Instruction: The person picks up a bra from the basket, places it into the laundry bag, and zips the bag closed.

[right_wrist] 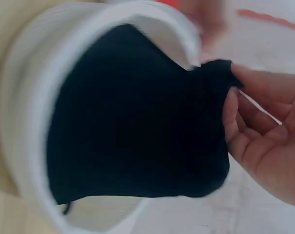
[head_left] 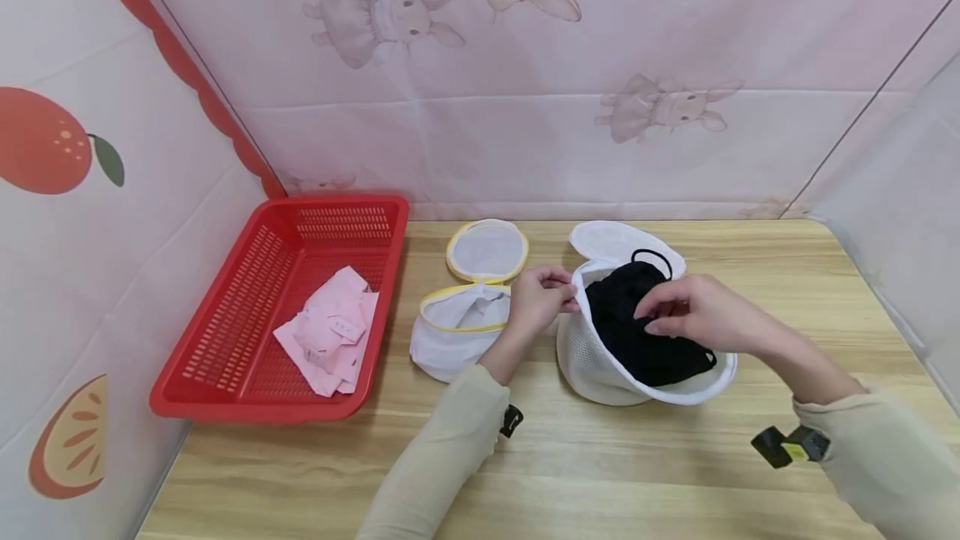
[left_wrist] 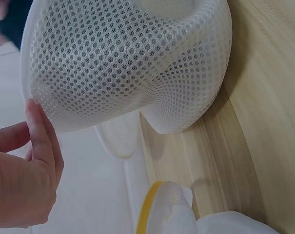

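- The left hand (head_left: 538,298) pinches the near-left part of the rim of a large, round white mesh bag (head_left: 588,365) between thumb and fingers; in the left wrist view its fingers lie flat along the outside of the mesh.
- The right hand (head_left: 703,313) holds a piece of soft black cloth (head_left: 637,344) between thumb and fingertips, with the hand over the mouth of the bag.
- The black cloth sits bunched inside the white mesh bag, its upper part rising through the mouth; a thin black cord loop (head_left: 651,251) sticks up at its far end. The right wrist view is blurred, so the finer folds cannot be told.
- The bag stands tilted toward the person on a wood-grain table (head_left: 600,473), its round white lid (head_left: 611,242) folded back behind the mouth.
- Just left of it stands a smaller white bag with yellow trim (head_left: 442,352), its round yellow-edged lid (head_left: 489,248) laid back on the far side.
- Farther left is a red plastic basket with slotted walls (head_left: 247,411), and crumpled pale pink cloth (head_left: 333,332) lies in it.
- Behind the table hangs a pale pink backdrop printed with rabbits (head_left: 525,148).
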{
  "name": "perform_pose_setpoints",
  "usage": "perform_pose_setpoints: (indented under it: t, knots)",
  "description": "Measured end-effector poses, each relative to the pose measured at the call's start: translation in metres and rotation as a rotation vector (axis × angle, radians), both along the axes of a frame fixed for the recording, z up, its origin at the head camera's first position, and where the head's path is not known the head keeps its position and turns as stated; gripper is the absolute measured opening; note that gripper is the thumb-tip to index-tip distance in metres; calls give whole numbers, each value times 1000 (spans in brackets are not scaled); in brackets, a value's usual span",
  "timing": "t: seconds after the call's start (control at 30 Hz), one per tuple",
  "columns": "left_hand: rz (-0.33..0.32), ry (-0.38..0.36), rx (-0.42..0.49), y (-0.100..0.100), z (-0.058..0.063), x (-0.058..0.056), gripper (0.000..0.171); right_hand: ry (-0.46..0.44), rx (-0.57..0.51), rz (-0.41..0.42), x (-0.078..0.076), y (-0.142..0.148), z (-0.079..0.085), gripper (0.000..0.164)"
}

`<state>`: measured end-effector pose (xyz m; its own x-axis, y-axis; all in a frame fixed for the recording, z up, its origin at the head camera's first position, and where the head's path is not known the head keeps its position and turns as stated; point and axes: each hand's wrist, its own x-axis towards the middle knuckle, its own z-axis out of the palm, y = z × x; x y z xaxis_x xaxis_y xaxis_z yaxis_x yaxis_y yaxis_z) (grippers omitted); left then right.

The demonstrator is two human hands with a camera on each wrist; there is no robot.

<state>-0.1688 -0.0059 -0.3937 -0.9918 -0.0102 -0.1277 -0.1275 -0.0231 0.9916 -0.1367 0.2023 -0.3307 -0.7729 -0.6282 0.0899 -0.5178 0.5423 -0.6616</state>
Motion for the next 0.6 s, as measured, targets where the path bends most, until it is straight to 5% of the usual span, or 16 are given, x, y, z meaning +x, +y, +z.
perform_pose_setpoints:
  t: [0.37, 0.6]
  knots:
    - [14, -41, -16, 4, 1, -5, 9, 13, 51, 5, -4, -4, -32, 12]
    - [25, -50, -15, 7, 5, -8, 10, 37, 40, 127, -5, -4, -35, 14]
